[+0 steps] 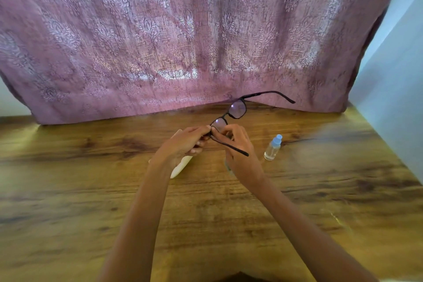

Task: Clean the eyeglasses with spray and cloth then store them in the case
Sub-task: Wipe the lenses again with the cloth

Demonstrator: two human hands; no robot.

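The eyeglasses (238, 109) are held in the air just above the worktop (91, 190), caught between both grips at their near end. The frame is thin, black and rectangular, with lenses that carry a faint violet sheen. Both temples are unfolded. One runs back over the right grip (240, 163). The other reaches away beyond the far lens and off to the right, its tip curving down.

The left grip (183, 144) is closed on the frame's near corner, fingertips pinching it from the left, the other fingers curled beneath. The right grip is closed too, with thumb and forefinger pinching the rim of the near lens. The two sets of fingertips all but touch there.

Under the left grip and wrist lies a smooth, white, elongated object (180, 168), mostly hidden. Whether it is the case or the cloth cannot be told.

To the right of the right grip, near but apart from it, a small spray bottle (272, 147) stands on the worktop. It has a clear cylindrical body and a pale blue cap. How much liquid it holds cannot be made out.

The worktop is wood-grained, warm brown with dark knots and streaks. Beyond both grips, at its far edge, hangs a mauve curtain (183, 30) woven with a pale damask pattern, light glowing through it. A pale blue wall (393, 75) stands far to the right.
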